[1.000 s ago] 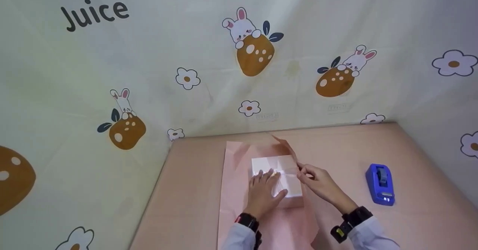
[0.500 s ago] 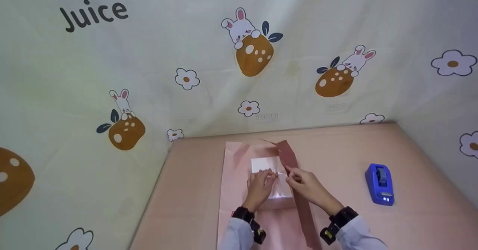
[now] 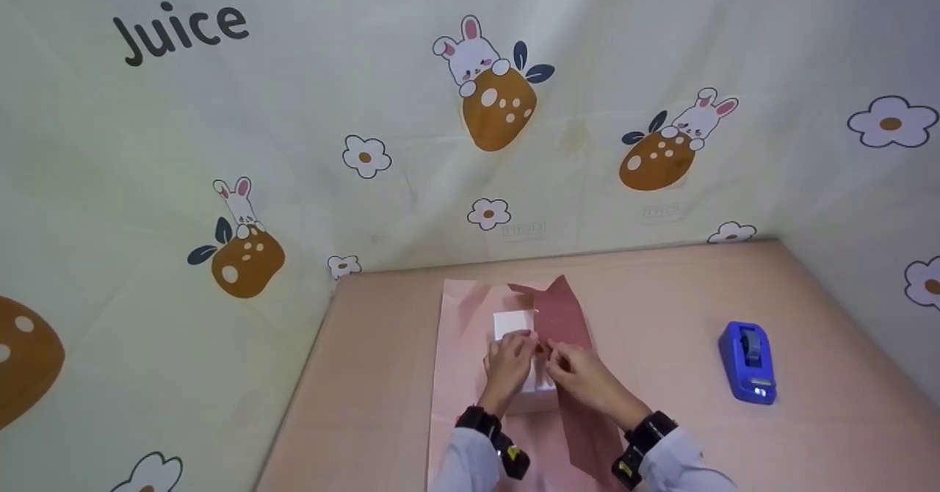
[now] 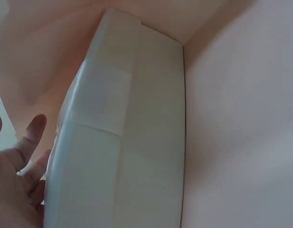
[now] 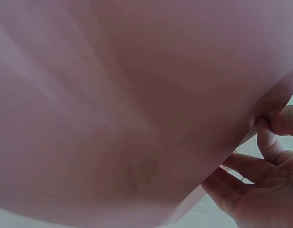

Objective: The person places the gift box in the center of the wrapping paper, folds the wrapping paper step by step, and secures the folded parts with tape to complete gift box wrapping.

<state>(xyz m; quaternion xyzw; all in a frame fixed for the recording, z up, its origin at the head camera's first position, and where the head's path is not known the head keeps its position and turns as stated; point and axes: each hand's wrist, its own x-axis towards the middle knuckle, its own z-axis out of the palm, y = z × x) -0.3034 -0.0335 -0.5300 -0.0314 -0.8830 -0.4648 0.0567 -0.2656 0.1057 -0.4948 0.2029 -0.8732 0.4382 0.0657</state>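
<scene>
A white box (image 3: 514, 322) lies on a sheet of pink wrapping paper (image 3: 459, 374). My left hand (image 3: 507, 367) rests on the box's top, its fingers loosely bent near the paper's folded edge. In the left wrist view, the fingers (image 4: 38, 126) stand beside the tall side of the box (image 4: 113, 142), pinching nothing that I can see. My right hand (image 3: 584, 374) pinches the edge of the paper's right flap, which is drawn partly over the box. From the right wrist view, thumb and forefinger nip the rim of the paper (image 5: 160, 118).
A blue tape dispenser (image 3: 747, 363) stands on the table (image 3: 675, 294) to the right of the paper. Behind the table and at its sides hangs a pale curtain (image 3: 411, 59) printed with rabbits and flowers.
My right hand has pulled the paper's right flap leftward, from beside the box to over its top. My left hand's spread fingers have drawn in toward that edge.
</scene>
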